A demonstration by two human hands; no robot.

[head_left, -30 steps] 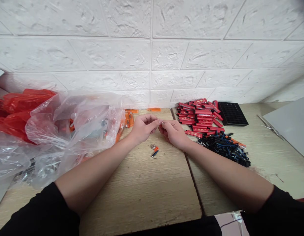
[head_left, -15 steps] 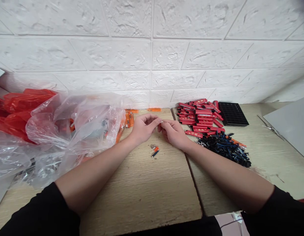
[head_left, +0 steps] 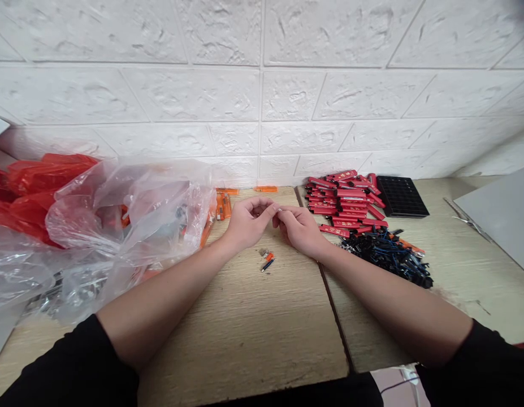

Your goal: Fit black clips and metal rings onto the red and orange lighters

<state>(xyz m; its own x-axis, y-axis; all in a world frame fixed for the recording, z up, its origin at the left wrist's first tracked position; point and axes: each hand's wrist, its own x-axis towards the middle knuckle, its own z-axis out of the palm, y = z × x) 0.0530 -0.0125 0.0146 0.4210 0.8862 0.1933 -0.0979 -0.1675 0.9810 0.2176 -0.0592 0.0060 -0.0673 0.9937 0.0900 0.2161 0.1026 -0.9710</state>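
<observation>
Above the middle of the table, my left hand [head_left: 252,222] and my right hand [head_left: 303,229] meet fingertip to fingertip. A tiny shiny metal part [head_left: 280,210] shows between them, pinched by both thumbs and forefingers; its exact shape is too small to make out. Just below lie several small loose pieces: an orange bit [head_left: 269,256], a dark blue pin-like part [head_left: 267,264] and some metal bits [head_left: 263,252]. Behind my left hand are orange clear plastic lighter bodies [head_left: 223,206], and another orange body [head_left: 265,189] rests by the wall.
Red printed lighter sleeves [head_left: 346,200] are heaped at right, beside a black gridded tray [head_left: 401,196]. Nearer is a pile of black and blue small parts [head_left: 386,254]. Metal tweezers [head_left: 467,219] lie far right. Clear plastic bags [head_left: 130,220] and red bags [head_left: 45,186] fill the left.
Almost nothing differs. Both hands stay in place with the fingertips together, and the metal part between them shows a little less.
</observation>
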